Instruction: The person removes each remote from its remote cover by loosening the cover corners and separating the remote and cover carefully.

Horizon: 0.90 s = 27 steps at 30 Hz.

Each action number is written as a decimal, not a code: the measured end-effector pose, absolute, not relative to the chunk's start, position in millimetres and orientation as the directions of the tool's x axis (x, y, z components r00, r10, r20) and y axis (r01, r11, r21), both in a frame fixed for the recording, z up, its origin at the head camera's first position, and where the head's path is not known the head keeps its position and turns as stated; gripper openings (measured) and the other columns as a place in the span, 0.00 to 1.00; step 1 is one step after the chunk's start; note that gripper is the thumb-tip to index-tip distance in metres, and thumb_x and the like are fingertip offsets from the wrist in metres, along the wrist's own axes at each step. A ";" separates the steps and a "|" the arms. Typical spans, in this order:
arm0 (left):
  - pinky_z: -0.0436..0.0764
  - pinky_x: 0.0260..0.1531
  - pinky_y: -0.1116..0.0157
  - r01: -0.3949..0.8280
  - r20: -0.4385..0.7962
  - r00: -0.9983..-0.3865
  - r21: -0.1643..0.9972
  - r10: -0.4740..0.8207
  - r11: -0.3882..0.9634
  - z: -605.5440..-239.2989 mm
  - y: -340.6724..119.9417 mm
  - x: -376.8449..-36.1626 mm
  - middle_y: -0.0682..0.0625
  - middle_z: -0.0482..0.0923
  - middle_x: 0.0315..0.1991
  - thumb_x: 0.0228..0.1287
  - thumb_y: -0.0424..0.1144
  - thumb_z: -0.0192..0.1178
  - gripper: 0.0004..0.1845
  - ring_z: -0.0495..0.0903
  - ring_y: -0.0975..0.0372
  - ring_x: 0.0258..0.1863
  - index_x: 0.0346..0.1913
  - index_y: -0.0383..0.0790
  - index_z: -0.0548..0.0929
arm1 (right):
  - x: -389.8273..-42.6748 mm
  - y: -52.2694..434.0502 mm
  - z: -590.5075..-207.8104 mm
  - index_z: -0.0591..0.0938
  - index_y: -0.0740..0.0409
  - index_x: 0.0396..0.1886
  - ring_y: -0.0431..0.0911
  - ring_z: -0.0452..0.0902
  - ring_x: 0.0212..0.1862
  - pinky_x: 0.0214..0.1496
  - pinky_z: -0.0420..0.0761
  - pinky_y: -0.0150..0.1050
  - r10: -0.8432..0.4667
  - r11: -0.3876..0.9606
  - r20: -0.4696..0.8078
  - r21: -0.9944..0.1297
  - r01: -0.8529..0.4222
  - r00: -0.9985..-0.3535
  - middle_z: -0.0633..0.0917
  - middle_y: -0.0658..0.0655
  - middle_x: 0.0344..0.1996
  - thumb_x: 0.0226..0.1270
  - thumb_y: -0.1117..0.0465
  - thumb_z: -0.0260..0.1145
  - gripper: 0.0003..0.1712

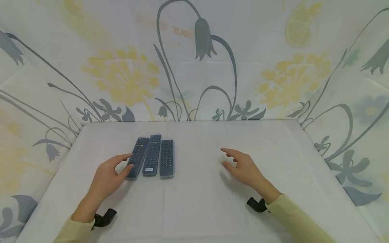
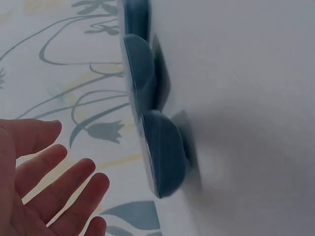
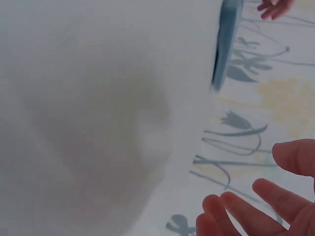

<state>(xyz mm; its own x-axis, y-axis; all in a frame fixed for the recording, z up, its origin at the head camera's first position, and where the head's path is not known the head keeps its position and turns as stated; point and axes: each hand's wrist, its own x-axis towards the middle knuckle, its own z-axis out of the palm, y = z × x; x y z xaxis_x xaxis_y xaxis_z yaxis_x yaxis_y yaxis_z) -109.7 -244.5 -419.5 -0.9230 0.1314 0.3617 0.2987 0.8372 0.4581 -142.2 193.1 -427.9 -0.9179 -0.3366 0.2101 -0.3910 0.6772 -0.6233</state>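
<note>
Three dark remote controls lie side by side on the white table, left of its middle. My left hand [image 1: 106, 175] hovers beside the leftmost remote [image 1: 139, 158], thumb and index finger overlapping its left edge in the head view. In the left wrist view the fingers are spread and apart from the nearest remote [image 2: 165, 155]. The middle remote [image 1: 152, 155] has a white label at its near end; the right one [image 1: 166, 158] has a red button at its far end. My right hand [image 1: 244, 167] is above the table to the right, fingers loosely bent, holding nothing.
A white cloth covers the table [image 1: 200, 209]. Flower-printed fabric [image 1: 188, 87] stands upright behind it and along both sides. Each wrist carries a black camera mount, the left mount [image 1: 104, 217] and the right mount [image 1: 256, 205].
</note>
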 end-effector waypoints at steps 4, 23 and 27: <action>0.70 0.28 0.58 0.287 0.294 -0.946 0.567 0.136 0.772 -418.1 -234.6 -112.6 0.37 0.83 0.49 0.64 0.35 0.68 0.21 0.78 0.52 0.31 0.59 0.36 0.82 | -144.4 166.8 -425.3 0.77 0.59 0.66 0.55 0.80 0.55 0.53 0.80 0.52 -0.379 0.646 0.184 -0.649 -0.402 -0.907 0.81 0.59 0.60 0.68 0.61 0.68 0.27; 0.81 0.47 0.58 0.255 0.169 -0.965 0.788 0.200 0.560 -427.7 -198.3 -106.2 0.43 0.83 0.52 0.65 0.33 0.67 0.20 0.82 0.53 0.50 0.59 0.35 0.81 | -159.8 93.8 -438.7 0.78 0.57 0.65 0.48 0.82 0.54 0.51 0.81 0.41 -0.505 0.464 -0.025 -0.851 -0.247 -0.863 0.82 0.57 0.58 0.71 0.58 0.65 0.24; 0.81 0.48 0.62 0.181 0.072 -0.974 0.820 0.216 0.543 -428.2 -189.6 -107.7 0.41 0.80 0.56 0.66 0.33 0.66 0.23 0.82 0.52 0.53 0.63 0.34 0.77 | -160.2 86.0 -441.9 0.78 0.55 0.65 0.47 0.81 0.55 0.48 0.81 0.41 -0.506 0.452 -0.064 -0.869 -0.201 -0.860 0.83 0.55 0.57 0.71 0.56 0.65 0.25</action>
